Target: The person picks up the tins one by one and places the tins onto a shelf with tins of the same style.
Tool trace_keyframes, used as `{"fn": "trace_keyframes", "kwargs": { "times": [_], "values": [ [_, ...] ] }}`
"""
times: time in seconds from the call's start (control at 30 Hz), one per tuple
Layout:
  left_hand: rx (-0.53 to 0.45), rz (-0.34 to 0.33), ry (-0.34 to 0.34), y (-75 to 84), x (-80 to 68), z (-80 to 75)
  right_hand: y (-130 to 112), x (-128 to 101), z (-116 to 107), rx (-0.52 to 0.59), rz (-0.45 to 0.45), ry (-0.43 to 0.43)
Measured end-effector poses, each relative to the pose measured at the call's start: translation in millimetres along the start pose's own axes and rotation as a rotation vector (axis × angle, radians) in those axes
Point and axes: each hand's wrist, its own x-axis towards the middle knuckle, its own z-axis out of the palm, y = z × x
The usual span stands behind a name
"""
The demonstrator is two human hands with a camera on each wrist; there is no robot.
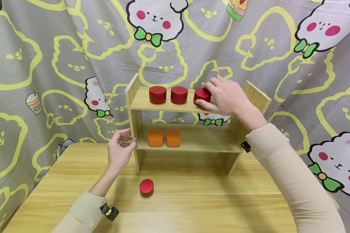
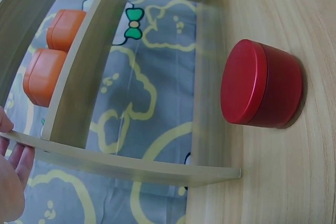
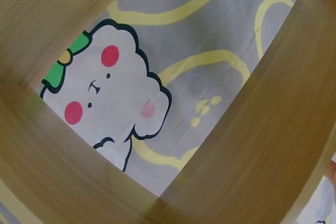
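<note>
My right hand point(image 1: 226, 97) grips a round red tin point(image 1: 202, 96) on the top board of a wooden shelf point(image 1: 189, 147), thumb in front and fingers over its far side. Two more red tins, a left one point(image 1: 157, 94) and a middle one point(image 1: 179, 95), stand to its left on the same board. My left hand point(image 1: 121, 147) holds the shelf's left side panel, its thumb on the front edge and fingers behind. Below that hand, a fourth tin point(image 1: 146, 187) stands on the table, large in the left wrist view point(image 2: 265, 83). The right wrist view shows only the shelf's inside.
Two orange square-rounded boxes, one left point(image 1: 156, 138) and one right point(image 1: 173, 138), sit side by side on the middle board. The shelf stands on a wooden table point(image 1: 192, 207). A grey patterned curtain point(image 1: 169, 58) hangs close behind it. The side panels rise above the top board.
</note>
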Motion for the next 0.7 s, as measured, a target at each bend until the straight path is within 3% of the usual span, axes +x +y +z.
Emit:
{"fn": "trace_keyframes", "kwargs": {
  "times": [0.5,0.7],
  "values": [
    [-0.001,-0.002,0.003,0.8,-0.3,0.1,0.9,5.1,4.1,0.0,0.011,-0.046],
    [0.003,-0.011,-0.001,0.7,-0.5,-0.3,-3.7,1.1,1.6,0.033,-0.019,0.003]
  ]
}}
